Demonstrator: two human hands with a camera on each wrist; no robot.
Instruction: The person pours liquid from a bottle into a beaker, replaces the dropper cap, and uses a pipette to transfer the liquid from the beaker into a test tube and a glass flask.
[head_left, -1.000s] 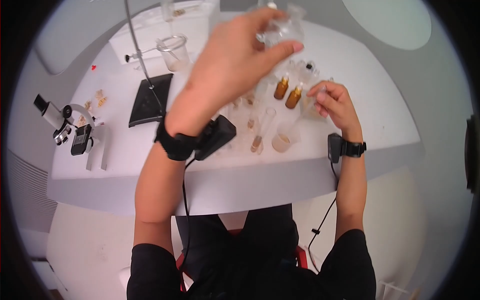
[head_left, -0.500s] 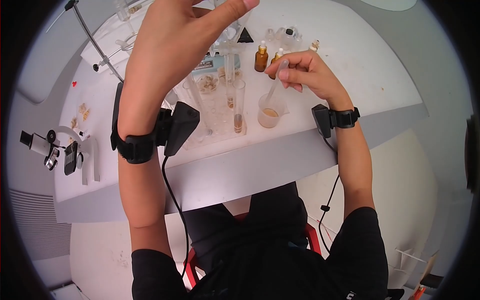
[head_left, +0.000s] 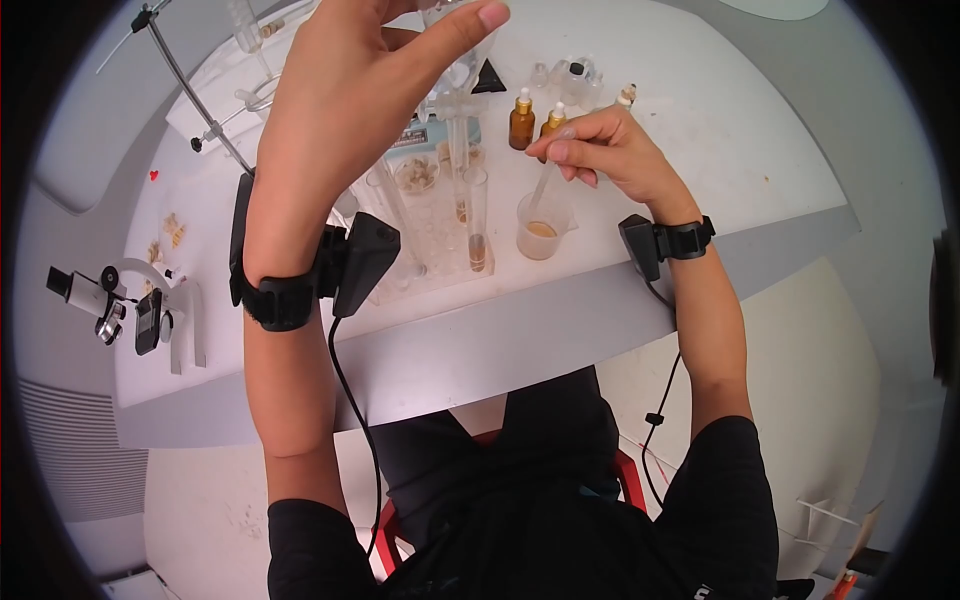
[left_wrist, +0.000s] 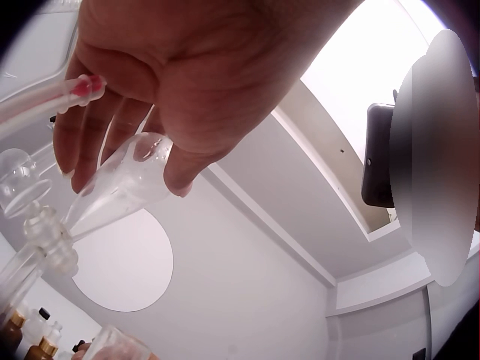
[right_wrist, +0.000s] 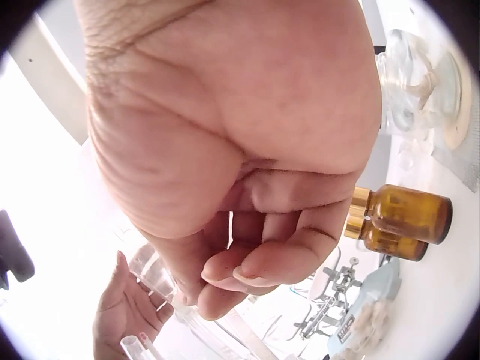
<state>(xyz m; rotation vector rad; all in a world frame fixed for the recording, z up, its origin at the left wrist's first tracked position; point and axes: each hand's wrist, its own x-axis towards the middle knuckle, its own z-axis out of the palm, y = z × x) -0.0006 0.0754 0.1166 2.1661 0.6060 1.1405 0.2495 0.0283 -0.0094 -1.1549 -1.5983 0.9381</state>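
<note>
At the top of the head view, my left hand holds a clear glass vessel. The left wrist view shows this tapered vessel between the thumb and fingers of my left hand, with a glass joint at its narrow end. My right hand pinches a clear dropper, whose lower end is inside a small beaker of light brown liquid. In the right wrist view, the fingers of my right hand are curled and hide most of the dropper.
Amber bottles stand behind my right hand. Test tubes stand in a clear rack left of the beaker. A petri dish, a teal device, a metal stand and a microscope are farther left.
The head view has shifted. My right hand has brought the dropper from beside the beaker into it. My left hand still holds the glass vessel, now farther left in view.
</note>
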